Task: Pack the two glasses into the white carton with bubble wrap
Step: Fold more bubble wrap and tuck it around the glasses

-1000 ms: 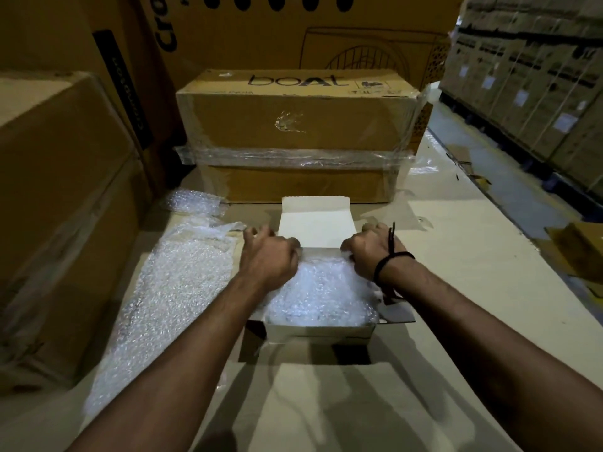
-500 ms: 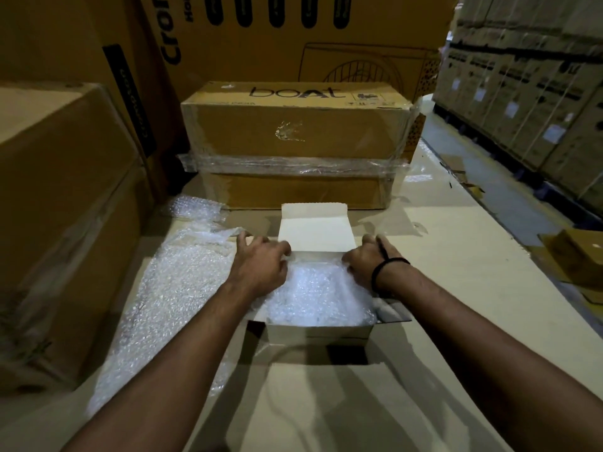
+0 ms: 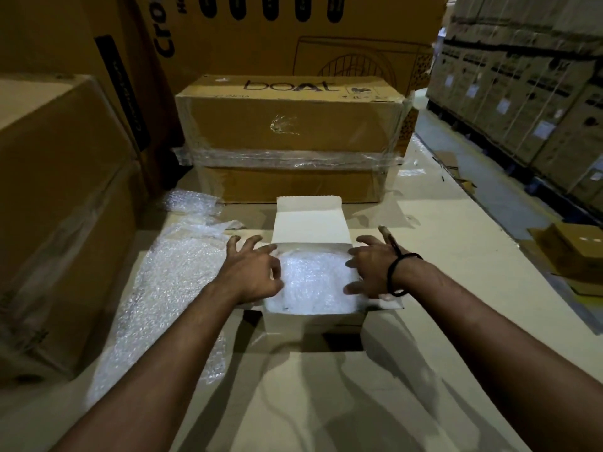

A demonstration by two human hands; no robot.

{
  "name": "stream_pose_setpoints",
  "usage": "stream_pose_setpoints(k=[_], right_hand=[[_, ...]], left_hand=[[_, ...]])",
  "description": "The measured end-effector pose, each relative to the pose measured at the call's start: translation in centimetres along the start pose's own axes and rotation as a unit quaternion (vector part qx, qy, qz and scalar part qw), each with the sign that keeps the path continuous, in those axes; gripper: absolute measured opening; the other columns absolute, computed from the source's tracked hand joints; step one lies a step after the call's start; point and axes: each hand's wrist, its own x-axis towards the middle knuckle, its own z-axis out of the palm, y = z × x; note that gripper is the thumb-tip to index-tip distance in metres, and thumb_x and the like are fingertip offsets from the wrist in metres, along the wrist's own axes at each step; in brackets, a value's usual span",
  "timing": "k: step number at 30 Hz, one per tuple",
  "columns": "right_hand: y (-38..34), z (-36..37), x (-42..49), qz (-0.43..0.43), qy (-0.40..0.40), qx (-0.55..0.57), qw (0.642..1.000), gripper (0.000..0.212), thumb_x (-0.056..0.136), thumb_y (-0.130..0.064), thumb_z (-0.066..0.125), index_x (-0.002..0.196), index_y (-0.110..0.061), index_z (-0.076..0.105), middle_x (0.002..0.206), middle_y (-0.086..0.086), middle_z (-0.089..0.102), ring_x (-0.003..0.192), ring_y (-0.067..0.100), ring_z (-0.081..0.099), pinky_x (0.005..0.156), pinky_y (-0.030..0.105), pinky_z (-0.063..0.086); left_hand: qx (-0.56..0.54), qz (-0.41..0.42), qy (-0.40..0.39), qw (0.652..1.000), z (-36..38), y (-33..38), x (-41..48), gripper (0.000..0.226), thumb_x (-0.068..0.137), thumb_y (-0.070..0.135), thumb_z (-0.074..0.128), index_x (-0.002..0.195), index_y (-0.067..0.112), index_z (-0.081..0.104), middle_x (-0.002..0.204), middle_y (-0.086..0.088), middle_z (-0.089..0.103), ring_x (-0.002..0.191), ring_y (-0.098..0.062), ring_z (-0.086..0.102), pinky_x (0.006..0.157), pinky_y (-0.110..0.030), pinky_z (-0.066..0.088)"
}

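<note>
Two hands, left hand [image 3: 251,275] and right hand [image 3: 372,272], splayed, empty, over carton [image 3: 313,321]; bubble wrap [image 3: 313,278] at carton rim may jam lid [image 3: 310,220].

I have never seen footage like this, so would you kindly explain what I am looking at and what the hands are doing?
There is no machine here: a person wears a camera on the head, looking forward and down, so you see their own two arms. The left hand and right hand are over the open white carton, fingers spread, gripping nothing. The carton is filled with bubble wrap; what it wraps is hidden. A loose bubble wrap sheet lies to its left on the cardboard surface, and a taped brown box stands behind.
</note>
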Motion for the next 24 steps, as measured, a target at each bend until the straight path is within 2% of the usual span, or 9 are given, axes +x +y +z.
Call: stream_pose_setpoints(k=[3,5,9,12,14,18,20,24], right_hand=[[-0.7,0.3,-1.0,-0.007,-0.022,-0.05,0.999,0.083,0.074,-0.08,0.042,0.139,-0.029,0.045,0.155,-0.002,0.027,0.147,0.022,0.003,0.111,0.061,-0.011],[-1.5,0.7,-0.8,-0.005,-0.031,-0.072,0.997,0.084,0.074,-0.081,0.042,0.138,-0.026,0.046,0.156,0.002,0.025,0.147,0.023,0.001,0.111,0.062,-0.011],[-2.3,0.7,-0.5,0.003,-0.036,-0.077,0.996,0.08,0.075,-0.079,0.042,0.13,-0.023,0.054,0.155,0.006,0.026,0.147,0.025,0.0,0.11,0.064,-0.013],[-1.9,0.0,-1.3,0.0,-0.005,-0.056,0.998,0.083,0.075,-0.079,0.045,0.136,-0.024,0.047,0.155,0.003,0.027,0.147,0.022,0.002,0.112,0.061,-0.01],[-1.8,-0.5,-1.9,-0.011,0.013,-0.052,0.998,0.086,0.074,-0.08,0.046,0.139,-0.024,0.044,0.152,0.0,0.033,0.147,0.019,0.008,0.113,0.06,-0.008],[-1.8,-0.2,-1.4,-0.019,-0.033,-0.033,0.999,0.079,0.081,-0.074,0.044,0.142,-0.024,0.039,0.15,-0.003,0.038,0.146,0.016,0.012,0.114,0.057,-0.011],[-1.7,0.2,-0.9,-0.028,-0.058,-0.03,0.997,0.07,0.087,-0.068,0.041,0.144,-0.026,0.037,0.151,-0.006,0.035,0.147,0.015,0.009,0.112,0.057,-0.014],[-2.1,1.1,-0.3,-0.043,-0.065,-0.084,0.993,0.058,0.088,-0.064,0.042,0.128,-0.024,0.056,0.142,-0.003,0.047,0.147,0.019,0.01,0.11,0.06,-0.013]], left_hand=[[0.045,-0.006,-0.077,0.996,0.0,0.6,-0.7,0.048,0.077,0.072,0.057,0.105,0.035,0.067,0.162,-0.001,0.014,0.149,-0.028,0.001,0.112,-0.059,-0.008],[0.095,-0.01,-0.103,0.99,0.5,1.5,-0.5,0.058,0.077,0.075,0.055,0.116,0.033,0.064,0.163,-0.004,0.007,0.149,-0.031,-0.002,0.112,-0.06,-0.009],[0.105,-0.02,-0.122,0.987,0.5,2.3,-0.3,0.068,0.08,0.072,0.054,0.129,0.026,0.058,0.163,-0.006,0.007,0.149,-0.032,0.0,0.113,-0.06,-0.007],[0.079,-0.015,-0.12,0.989,0.1,1.8,-0.7,0.056,0.082,0.068,0.054,0.121,0.031,0.065,0.163,-0.005,0.008,0.149,-0.03,-0.001,0.113,-0.059,-0.007],[0.031,-0.024,-0.087,0.995,0.0,1.5,-0.9,0.05,0.081,0.068,0.053,0.113,0.034,0.068,0.163,-0.002,0.012,0.149,-0.028,0.001,0.114,-0.057,-0.007],[0.016,0.002,-0.029,0.999,-0.1,1.6,-0.5,0.052,0.077,0.065,0.063,0.119,0.036,0.055,0.162,0.0,0.018,0.149,-0.025,0.005,0.114,-0.056,-0.005],[0.017,0.008,-0.063,0.998,-0.3,1.7,-0.2,0.053,0.078,0.06,0.066,0.123,0.035,0.053,0.161,-0.001,0.019,0.15,-0.025,0.005,0.114,-0.056,-0.006],[0.068,0.014,-0.118,0.991,0.1,1.6,0.0,0.039,0.082,0.057,0.063,0.112,0.033,0.065,0.162,-0.003,0.016,0.149,-0.029,0.001,0.113,-0.06,-0.007]])
